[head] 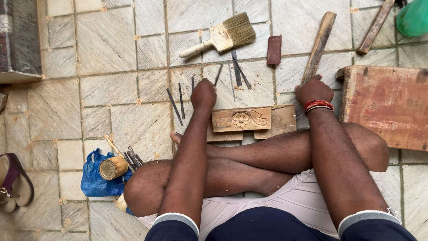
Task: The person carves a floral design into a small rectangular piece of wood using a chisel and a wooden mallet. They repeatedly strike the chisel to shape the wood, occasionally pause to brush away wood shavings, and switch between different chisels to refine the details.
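Left hand (203, 93) closed into a loose fist, knuckles up, on a thin metal chisel (218, 74) whose shaft sticks out past the fingers toward the brush. Right hand (313, 89) also curled shut, on the lower end of a long wooden mallet stick (318, 45) that runs up and away across the floor; red thread bangles (318, 105) on that wrist.

Carved wood panel (241, 119) with a flower motif lies flat on the floor between the two hands, just in front of the crossed shins, resting on a plainer board (283, 120). Neither hand touches it.

Floor is grey stone tile (107, 44), dusty joints. More thin chisels (177, 100) scattered left of the left hand, a few more (238, 70) above the panel. Paint brush (225, 35) with worn bristles farther out, small dark brown block (274, 49) beside it. Reddish wooden stool top (390, 102) just right of the right hand. Another wood stick (376, 26) and a green object (414, 17) at top right corner. Blue plastic bag (94, 178) with a round tin (113, 168) and tools by the left knee. Sandal (13, 183) at far left edge.

Person sits cross-legged, bare legs folded. Both arms reach straight forward over the knees, forearms roughly parallel, wrists bent slightly down, dark sleeves with pale cuffs at the bottom edge.
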